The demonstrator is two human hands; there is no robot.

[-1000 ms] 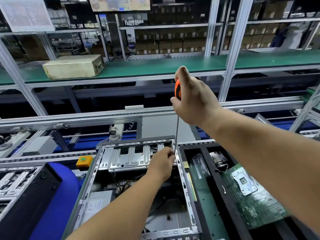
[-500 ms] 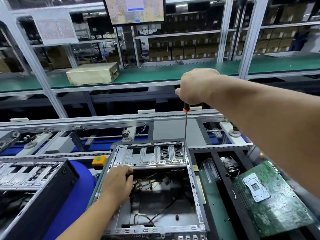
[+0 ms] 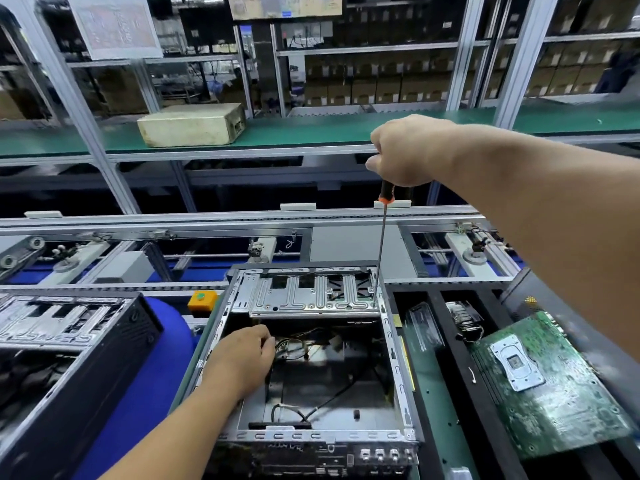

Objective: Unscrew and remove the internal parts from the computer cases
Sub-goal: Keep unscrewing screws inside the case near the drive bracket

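Since half a second ago the left hand (image 3: pixel 244 358) has stayed low at the left wall of the open computer case (image 3: pixel 398 344), fingers curled among the loose wires (image 3: pixel 304 341) just under the drive bracket; a second ago it was up at the bracket's right end, steadying the tool tip. Whether it actually pinches a wire now I cannot tell, since the fingertips are turned away from the camera. The right hand (image 3: pixel 407 152) remains clamped around the orange-and-black handle of the long screwdriver (image 3: pixel 381 251), whose shaft runs almost straight down to the right rear corner of the drive bracket (image 3: pixel 311 292), tip seated at or very near a screw there. That suggests the tip no longer needs guiding and the bracket's screw is being turned out, while the free hand readies the cabling for removal. The case sits on the conveyor line, a second black case (image 3: pixel 86 341) at its left and a tray holding a green motherboard (image 3: pixel 554 386) at its right. No brand or label is readable; the posted sheet and screen above are too blurred.
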